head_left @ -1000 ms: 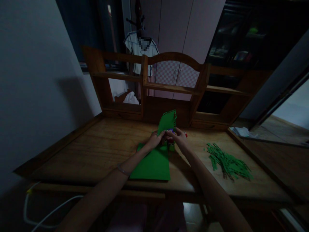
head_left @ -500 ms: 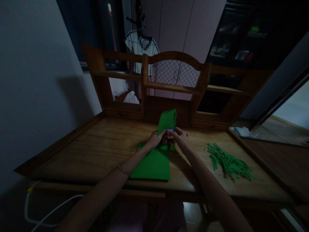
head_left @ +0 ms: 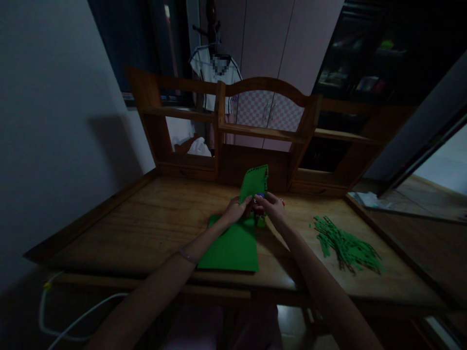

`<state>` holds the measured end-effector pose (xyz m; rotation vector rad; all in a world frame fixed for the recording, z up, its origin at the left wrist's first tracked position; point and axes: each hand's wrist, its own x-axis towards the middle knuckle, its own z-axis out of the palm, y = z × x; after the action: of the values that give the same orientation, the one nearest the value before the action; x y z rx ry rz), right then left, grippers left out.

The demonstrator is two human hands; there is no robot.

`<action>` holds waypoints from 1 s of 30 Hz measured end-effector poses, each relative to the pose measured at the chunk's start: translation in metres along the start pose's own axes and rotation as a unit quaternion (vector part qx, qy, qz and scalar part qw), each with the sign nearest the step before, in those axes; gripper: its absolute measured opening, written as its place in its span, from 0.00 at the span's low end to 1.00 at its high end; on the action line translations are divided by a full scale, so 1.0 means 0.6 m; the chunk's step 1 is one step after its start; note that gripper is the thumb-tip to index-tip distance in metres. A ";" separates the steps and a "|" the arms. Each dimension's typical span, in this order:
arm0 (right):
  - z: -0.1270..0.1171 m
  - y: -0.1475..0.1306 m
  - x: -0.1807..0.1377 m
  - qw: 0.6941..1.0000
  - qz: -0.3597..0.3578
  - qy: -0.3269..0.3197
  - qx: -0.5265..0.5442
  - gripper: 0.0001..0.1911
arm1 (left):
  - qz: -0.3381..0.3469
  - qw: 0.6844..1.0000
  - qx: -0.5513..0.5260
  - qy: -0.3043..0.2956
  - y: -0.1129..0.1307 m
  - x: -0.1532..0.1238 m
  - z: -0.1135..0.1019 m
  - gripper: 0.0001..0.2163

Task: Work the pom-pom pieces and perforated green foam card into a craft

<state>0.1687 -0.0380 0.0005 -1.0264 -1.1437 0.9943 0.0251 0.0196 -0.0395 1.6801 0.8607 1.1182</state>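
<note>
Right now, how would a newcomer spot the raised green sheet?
On the light-brown wooden desk, the bare left hand and bare right hand are close together near the middle. Above them sticks up the raised green sheet. Dark, hole-like marks along its edges set it apart from the plain green rectangle lying flat nearer the wearer and the heap of green strips at right.

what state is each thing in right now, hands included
left hand: gripping the raised sheet
right hand: at the purple thing, grip unclear
raised sheet: tilted up, edges notched
purple thing: mostly hidden
flat sheet: lying on the desk
strips: heaped loose
shirt: hanging
checked doors: shut
cable: curved
</note>
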 end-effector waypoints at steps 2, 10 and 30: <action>-0.001 -0.001 0.000 1.000 0.001 -0.005 -0.002 0.18 | 0.005 1.000 0.009 0.001 0.002 -0.001 -0.001 0.22; -0.004 -0.002 0.001 1.000 0.008 -0.012 0.006 0.17 | 0.014 0.999 0.027 0.011 0.010 -0.001 -0.004 0.21; -0.008 -0.005 -0.003 0.999 0.025 -0.029 0.009 0.16 | 0.004 1.000 -0.002 -0.012 0.028 -0.011 -0.003 0.20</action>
<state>0.1736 -0.0410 0.0022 -1.0209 -1.1584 1.0781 0.0223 0.0085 -0.0257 1.6916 0.8370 1.1022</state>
